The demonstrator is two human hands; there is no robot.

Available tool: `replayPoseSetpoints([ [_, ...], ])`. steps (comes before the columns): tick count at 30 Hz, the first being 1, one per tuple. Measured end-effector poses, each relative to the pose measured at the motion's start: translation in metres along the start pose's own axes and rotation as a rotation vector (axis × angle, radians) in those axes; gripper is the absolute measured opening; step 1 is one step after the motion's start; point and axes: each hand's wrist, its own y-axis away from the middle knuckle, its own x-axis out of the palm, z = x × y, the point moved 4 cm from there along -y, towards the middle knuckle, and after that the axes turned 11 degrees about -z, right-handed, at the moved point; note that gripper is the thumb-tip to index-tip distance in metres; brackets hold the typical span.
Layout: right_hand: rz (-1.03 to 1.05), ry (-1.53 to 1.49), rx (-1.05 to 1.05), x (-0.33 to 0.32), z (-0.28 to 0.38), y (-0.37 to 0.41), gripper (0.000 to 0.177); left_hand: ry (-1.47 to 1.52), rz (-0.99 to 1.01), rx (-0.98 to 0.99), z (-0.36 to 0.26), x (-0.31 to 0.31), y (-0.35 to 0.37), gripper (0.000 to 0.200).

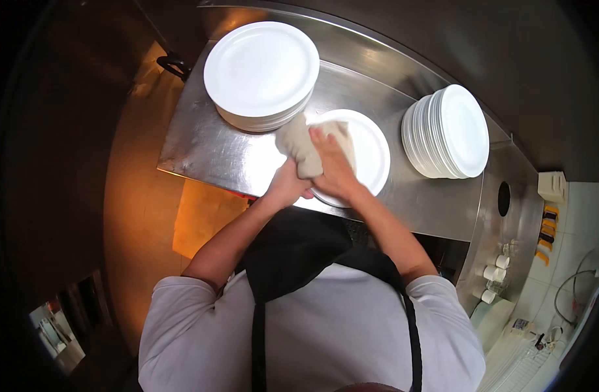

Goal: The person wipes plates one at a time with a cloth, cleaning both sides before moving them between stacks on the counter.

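One plate (372, 153): white, on the steel counter (208, 140), partly covered by the cloth (291, 140) and both hands; whether its near edge is lifted cannot be told.
Left hand (289, 186): at the plate's near-left rim, fingers curled in; whether they grip rim, cloth or both is hidden.
Right hand (335, 168): over the plate, fingers extended along the cloth, not clenched.
Bunched cloth: pale, spilling past the plate's left rim.
Wiping: seems the step in hand, judging by cloth and hand pose.
Next pass: would call for even pressure from the right palm and a secure hold at the plate's rim.
Stacks: the left stack (261, 68) just beyond and left of the plate; the right stack (446, 134) to its right, apart from it.
Counter: bright glare left of the plate, a raised back wall (358, 42) beyond it.
Room: well right of the plate, a dark hole (504, 198), white cups (495, 271) and pale wall tiles (583, 202); left of it, warm orange light.
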Motion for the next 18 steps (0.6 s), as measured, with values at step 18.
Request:
replayPoseSetpoints([
  [18,-0.019,-0.011,0.186,-0.024,-0.006,0.009,0.073,0.337,0.04,-0.193,-0.018,-0.006,0.001,0.071],
])
